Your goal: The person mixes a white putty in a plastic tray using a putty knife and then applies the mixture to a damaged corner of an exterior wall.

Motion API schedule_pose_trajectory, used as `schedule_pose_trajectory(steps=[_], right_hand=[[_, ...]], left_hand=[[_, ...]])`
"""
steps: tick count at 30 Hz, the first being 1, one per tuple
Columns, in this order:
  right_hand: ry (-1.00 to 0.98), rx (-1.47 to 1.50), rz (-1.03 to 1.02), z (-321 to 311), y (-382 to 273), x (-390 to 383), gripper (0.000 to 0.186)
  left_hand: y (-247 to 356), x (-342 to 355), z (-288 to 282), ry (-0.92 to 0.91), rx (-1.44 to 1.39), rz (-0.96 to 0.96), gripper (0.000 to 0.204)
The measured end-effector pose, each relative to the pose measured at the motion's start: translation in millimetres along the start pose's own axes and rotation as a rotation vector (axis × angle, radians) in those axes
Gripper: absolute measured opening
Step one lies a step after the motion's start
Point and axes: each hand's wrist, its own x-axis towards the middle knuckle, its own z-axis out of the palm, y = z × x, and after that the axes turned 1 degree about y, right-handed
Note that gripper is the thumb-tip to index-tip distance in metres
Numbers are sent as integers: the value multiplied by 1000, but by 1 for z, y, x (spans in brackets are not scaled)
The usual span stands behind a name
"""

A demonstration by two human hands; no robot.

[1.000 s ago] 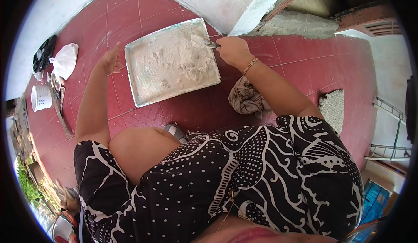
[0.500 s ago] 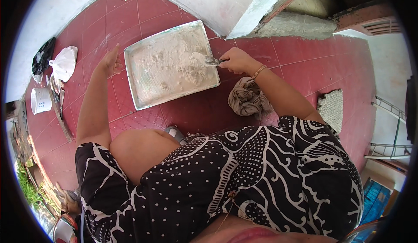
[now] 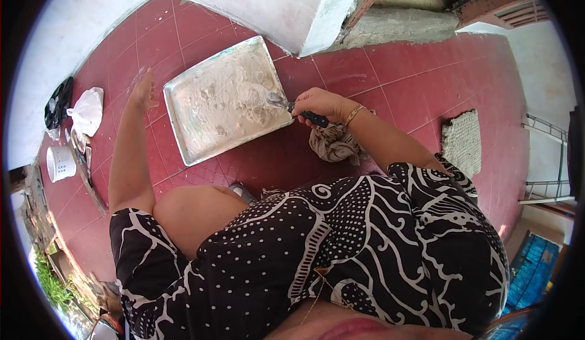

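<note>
My right hand is closed around the black handle of a small trowel at the tray's right edge. Its grey metal blade reaches over the rim onto the pale paste. The rectangular white tray lies tilted on the red tiled floor, its bottom spread with lumpy, cream-coloured paste. Left of the tray, my left hand is held with fingers stretched out, gripping nothing and apart from the rim. A crumpled brown cloth lies below my right wrist.
At the left are a black plastic bag, a white plastic bag, a white tub and a wooden strip. A pale mat lies right of my right arm. White walls border the tiles.
My right hand has moved nearer to me along the tray's right side and turned the trowel, so its black handle shows. My left hand stays open. The whole view has shifted slightly.
</note>
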Motion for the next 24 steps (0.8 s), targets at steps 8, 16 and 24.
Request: schedule_pose_trajectory(steps=[8,16,24], right_hand=[[-351,276,-177,-35,-25,-61,18],[-411,160,-510,-105,-92,-202,21],[22,65,-644,-176,-68,-266,24]], left_hand=[[66,-39,28,82,-94,167,82],[107,-105,56,50,-153,208,76],[123,-107,57,99,-187,251,75]])
